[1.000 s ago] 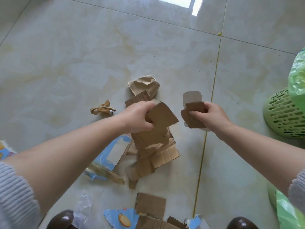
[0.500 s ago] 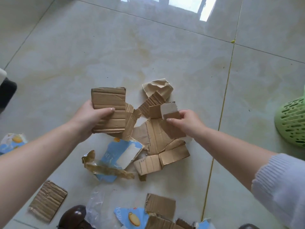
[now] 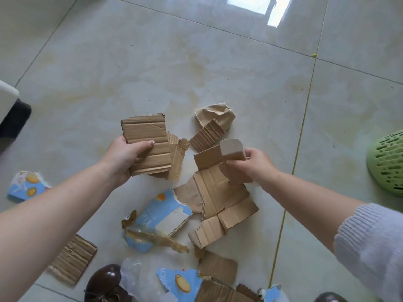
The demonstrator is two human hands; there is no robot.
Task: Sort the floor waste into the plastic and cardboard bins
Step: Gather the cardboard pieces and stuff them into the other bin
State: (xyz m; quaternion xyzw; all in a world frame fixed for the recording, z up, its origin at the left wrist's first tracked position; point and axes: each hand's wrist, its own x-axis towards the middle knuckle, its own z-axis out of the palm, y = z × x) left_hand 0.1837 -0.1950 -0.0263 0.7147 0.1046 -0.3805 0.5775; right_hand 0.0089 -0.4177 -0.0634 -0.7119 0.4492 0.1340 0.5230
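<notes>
My left hand (image 3: 124, 159) grips a stack of brown corrugated cardboard pieces (image 3: 150, 144) above the floor. My right hand (image 3: 254, 164) pinches small cardboard scraps (image 3: 231, 149), one grey-white, one brown, over a large torn cardboard sheet (image 3: 220, 199) lying flat. A ribbed cardboard scrap (image 3: 206, 134) and crumpled brown paper (image 3: 218, 114) lie just beyond. A blue printed box piece (image 3: 162, 212) with brown tape strips (image 3: 157, 237) lies below my left hand. A green perforated bin (image 3: 388, 162) sits at the right edge.
More cardboard (image 3: 73, 259) lies at lower left, and further pieces (image 3: 218, 268) at the bottom. A clear plastic bag (image 3: 139, 277), blue wrapper pieces (image 3: 181, 282) and another blue pack (image 3: 26, 186) lie around. My brown shoes (image 3: 104, 282) are at the bottom edge. Dark furniture (image 3: 11, 118) stands left.
My left hand swung left and now holds a bigger stack of cardboard. My right hand moved left with its scraps over the large sheet. The view shifted, so the green bin sits farther right.
</notes>
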